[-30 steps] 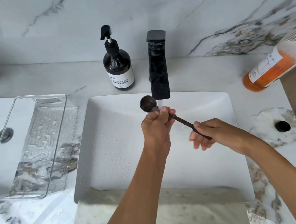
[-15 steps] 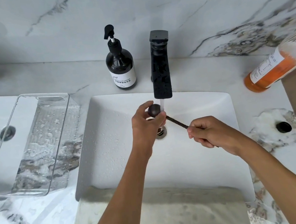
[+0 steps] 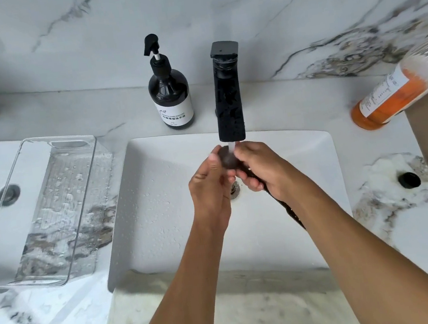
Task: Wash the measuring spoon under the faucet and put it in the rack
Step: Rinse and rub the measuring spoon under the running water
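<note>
Your right hand (image 3: 260, 168) grips the measuring spoon (image 3: 227, 157) high on its handle, just behind the bowl, while your left hand (image 3: 208, 179) cups and rubs the bowl under the faucet (image 3: 227, 97) stream, over the sink (image 3: 157, 196). It's stiff, light and likely slippery when wet, so keep hold of the handle. It's dark, round-bowled and long-handled. The rack (image 3: 57, 198) waits to the left.

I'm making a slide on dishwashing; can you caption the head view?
Both hands, left and right, hold a dark measuring spoon under the running black faucet.
</note>
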Demonstrator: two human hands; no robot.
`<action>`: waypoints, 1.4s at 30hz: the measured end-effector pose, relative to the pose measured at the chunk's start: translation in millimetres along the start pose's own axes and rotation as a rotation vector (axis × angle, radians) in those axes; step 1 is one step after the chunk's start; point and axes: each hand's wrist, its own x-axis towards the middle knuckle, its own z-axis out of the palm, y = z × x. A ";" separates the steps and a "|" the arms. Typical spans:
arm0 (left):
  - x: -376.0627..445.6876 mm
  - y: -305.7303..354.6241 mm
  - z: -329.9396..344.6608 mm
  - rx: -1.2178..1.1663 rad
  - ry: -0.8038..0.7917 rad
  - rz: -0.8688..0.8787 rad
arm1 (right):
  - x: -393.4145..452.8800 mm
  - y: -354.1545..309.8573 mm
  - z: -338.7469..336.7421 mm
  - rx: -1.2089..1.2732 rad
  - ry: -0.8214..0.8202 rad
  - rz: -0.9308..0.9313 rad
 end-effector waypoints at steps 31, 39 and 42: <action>10.2 8.5 29.5 0.074 0.127 -0.256 | 10.7 -9.8 12.0 -0.143 0.197 0.071; 17.1 15.1 21.7 -0.032 0.200 -0.329 | 11.2 -9.3 15.7 -0.074 0.101 0.077; 16.1 11.8 17.3 -0.040 0.064 -0.294 | 12.8 -8.0 8.1 0.078 0.033 0.099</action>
